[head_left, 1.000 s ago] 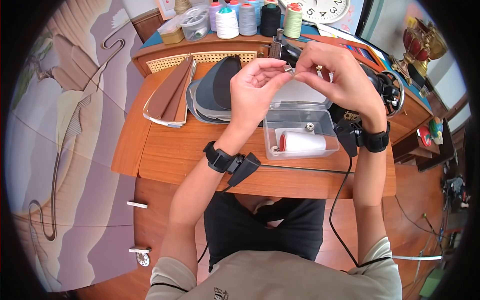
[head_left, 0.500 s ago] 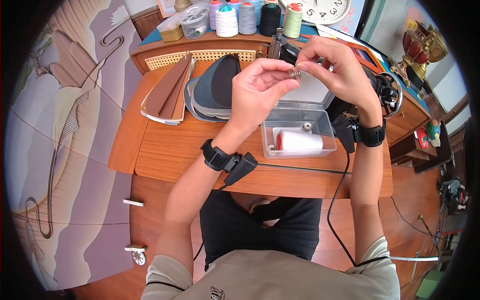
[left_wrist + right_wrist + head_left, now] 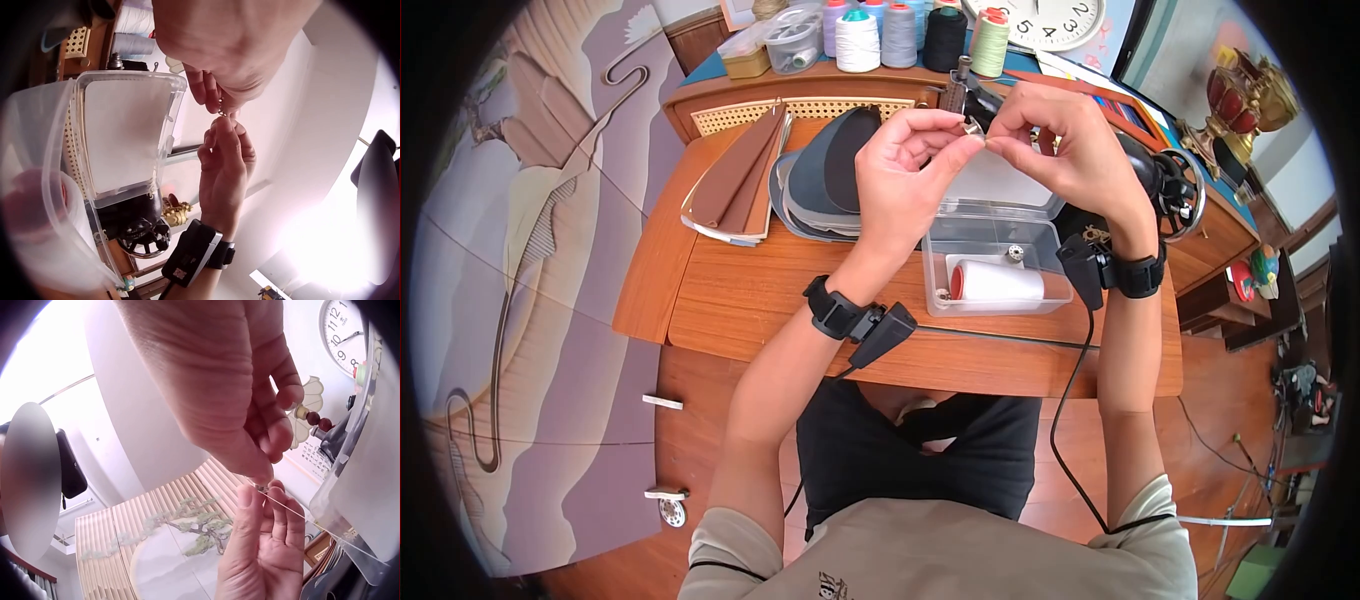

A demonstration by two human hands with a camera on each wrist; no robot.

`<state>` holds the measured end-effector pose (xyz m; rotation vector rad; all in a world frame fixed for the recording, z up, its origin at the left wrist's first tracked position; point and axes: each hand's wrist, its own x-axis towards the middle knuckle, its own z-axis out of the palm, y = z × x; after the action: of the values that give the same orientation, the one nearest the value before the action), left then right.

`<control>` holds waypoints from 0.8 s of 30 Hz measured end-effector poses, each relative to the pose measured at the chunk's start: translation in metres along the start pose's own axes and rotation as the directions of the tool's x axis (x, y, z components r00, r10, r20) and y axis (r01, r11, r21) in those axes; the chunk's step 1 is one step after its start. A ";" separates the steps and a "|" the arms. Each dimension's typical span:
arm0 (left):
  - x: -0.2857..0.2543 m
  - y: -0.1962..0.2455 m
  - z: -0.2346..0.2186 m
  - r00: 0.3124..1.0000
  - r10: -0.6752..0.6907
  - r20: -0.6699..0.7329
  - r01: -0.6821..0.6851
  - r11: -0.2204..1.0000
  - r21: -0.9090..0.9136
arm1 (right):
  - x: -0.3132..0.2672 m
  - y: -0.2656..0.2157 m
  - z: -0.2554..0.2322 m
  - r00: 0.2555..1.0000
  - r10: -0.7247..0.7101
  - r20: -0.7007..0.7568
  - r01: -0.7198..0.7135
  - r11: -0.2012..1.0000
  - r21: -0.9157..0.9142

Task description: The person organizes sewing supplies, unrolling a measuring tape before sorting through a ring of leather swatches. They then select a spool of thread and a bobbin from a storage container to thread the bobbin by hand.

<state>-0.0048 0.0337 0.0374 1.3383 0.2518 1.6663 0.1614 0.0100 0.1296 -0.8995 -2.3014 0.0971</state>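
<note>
In the head view my left hand (image 3: 897, 190) pinches a small metal bobbin (image 3: 973, 129) between thumb and fingers, raised over the open lid of a clear plastic box (image 3: 1062, 298). Beside it, my right hand (image 3: 1068, 150) has thumb and forefinger pressed together at the bobbin. A fine pale thread (image 3: 325, 527) runs from these fingertips across the bobbin toward the lower right of the right wrist view. The fingers partly hide the bobbin. Inside the box lie a white thread cone (image 3: 1003, 281) on its side and another metal bobbin (image 3: 1015, 253).
Behind the hands stands a black sewing machine (image 3: 1135, 160) with a handwheel (image 3: 1190, 190). Brown fan-shaped pieces (image 3: 735, 180) and dark rounded pieces (image 3: 825, 180) lie left on the wooden table (image 3: 800, 300). Several thread cones (image 3: 858, 42) line the back shelf.
The bobbin has turned in my left fingers, showing its round face half a second ago and now more edge-on. Both hands stay close together above the box; the right fingertips have shifted slightly downward.
</note>
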 end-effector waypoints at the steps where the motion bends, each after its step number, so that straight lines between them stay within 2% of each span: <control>1: 0.000 0.000 0.000 1.000 -0.016 -0.011 0.016 1.000 0.024 | 0.000 -0.001 0.001 1.000 0.009 -0.007 -0.009 1.000 0.006; 8: 0.001 0.001 -0.001 0.998 -0.058 -0.037 0.061 0.996 0.069 | 0.001 -0.002 0.005 0.999 0.021 -0.031 -0.021 1.000 -0.019; 14: 0.001 -0.007 -0.004 1.000 -0.027 0.012 0.023 0.958 0.285 | -0.001 0.001 -0.001 0.999 -0.018 -0.027 0.017 0.999 -0.035; 16: 0.000 -0.008 -0.003 0.997 0.008 0.079 -0.034 0.941 0.338 | -0.001 0.003 -0.002 0.999 -0.009 -0.036 0.008 0.999 -0.033; 23: -0.003 -0.003 0.001 0.978 0.049 0.204 -0.110 0.948 0.298 | -0.004 0.009 -0.009 1.000 0.005 -0.030 -0.007 0.997 -0.071; 24: -0.003 -0.002 0.002 0.978 0.047 0.201 -0.088 0.976 0.199 | -0.004 0.010 -0.009 1.000 0.006 -0.030 -0.008 0.997 -0.071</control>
<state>-0.0019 0.0313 0.0347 1.6726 0.2721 1.5832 0.1743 0.0136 0.1318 -0.9391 -2.2869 0.0046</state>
